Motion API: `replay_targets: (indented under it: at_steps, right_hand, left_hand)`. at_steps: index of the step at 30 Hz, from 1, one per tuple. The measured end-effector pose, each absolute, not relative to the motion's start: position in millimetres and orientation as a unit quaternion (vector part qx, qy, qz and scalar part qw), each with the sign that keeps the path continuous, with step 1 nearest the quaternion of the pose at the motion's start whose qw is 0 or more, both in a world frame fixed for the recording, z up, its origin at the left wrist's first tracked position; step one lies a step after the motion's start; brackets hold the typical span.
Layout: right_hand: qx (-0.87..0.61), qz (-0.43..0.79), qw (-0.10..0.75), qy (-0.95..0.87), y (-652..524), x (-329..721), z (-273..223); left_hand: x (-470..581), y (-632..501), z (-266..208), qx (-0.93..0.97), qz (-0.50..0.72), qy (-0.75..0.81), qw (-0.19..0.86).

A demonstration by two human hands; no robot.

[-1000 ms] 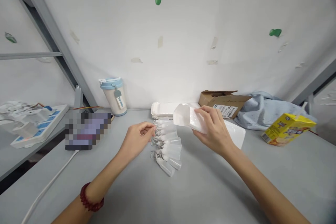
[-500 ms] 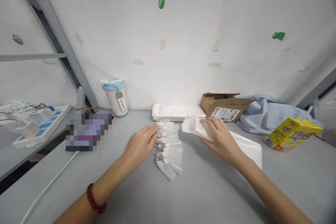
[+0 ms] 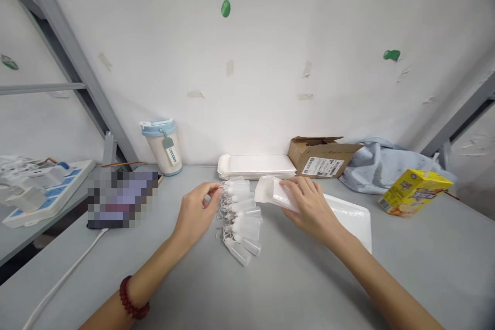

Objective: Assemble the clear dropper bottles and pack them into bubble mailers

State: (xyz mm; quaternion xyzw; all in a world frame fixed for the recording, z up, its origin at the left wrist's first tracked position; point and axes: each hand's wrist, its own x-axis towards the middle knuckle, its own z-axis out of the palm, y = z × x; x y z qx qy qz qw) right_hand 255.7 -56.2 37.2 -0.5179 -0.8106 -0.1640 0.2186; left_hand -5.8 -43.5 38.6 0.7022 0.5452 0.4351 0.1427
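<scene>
Several small translucent plastic bottles [image 3: 247, 227] with white caps and thin cord loops lie in a column on the grey table. At the far end of that column, my left hand [image 3: 199, 209] pinches the loop of a bottle [image 3: 237, 186] between thumb and forefinger. My right hand [image 3: 309, 206] grips a white bubble mailer [image 3: 284, 197], its open mouth facing left beside the bottles. Another white bubble mailer [image 3: 353, 219] lies flat on the table, partly covered by my right hand and forearm.
Against the wall are a stack of white mailers [image 3: 257, 166], a cardboard box [image 3: 320, 157] and light blue cloth [image 3: 386, 167]. A yellow drink carton [image 3: 413, 193] stands at the right. On the left are a tumbler [image 3: 162, 149], a blurred phone [image 3: 124, 198] with its cable, and a power strip [image 3: 50, 193].
My left fingers have closed into a pinch at the far bottle's loop. The mailer in my right hand has tilted slightly and dipped. The whole view has shifted a little.
</scene>
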Motion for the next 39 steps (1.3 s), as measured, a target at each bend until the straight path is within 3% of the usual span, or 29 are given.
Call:
replay_targets:
  at_steps: [7,15,22,28,39]
  right_hand:
    - [-0.508,-0.170,0.227,-0.813,-58,252,35]
    - [-0.452,-0.189,0.279,-0.826,-65,247,40]
    - [-0.413,-0.194,0.297,-0.839,-70,240,43]
    - [-0.398,-0.194,0.296,-0.846,-72,237,41]
    - [-0.474,-0.290,0.337,-0.760,-56,262,45]
  left_hand:
    - [-4,-47,41,0.644,0.482,0.538,0.251]
    - [10,-60,39,0.653,0.480,0.501,0.304]
    - [13,-64,34,0.758,0.465,0.400,0.222]
    - [11,-62,26,0.829,0.433,0.347,0.072]
    - [-4,-50,39,0.752,0.384,0.528,0.092]
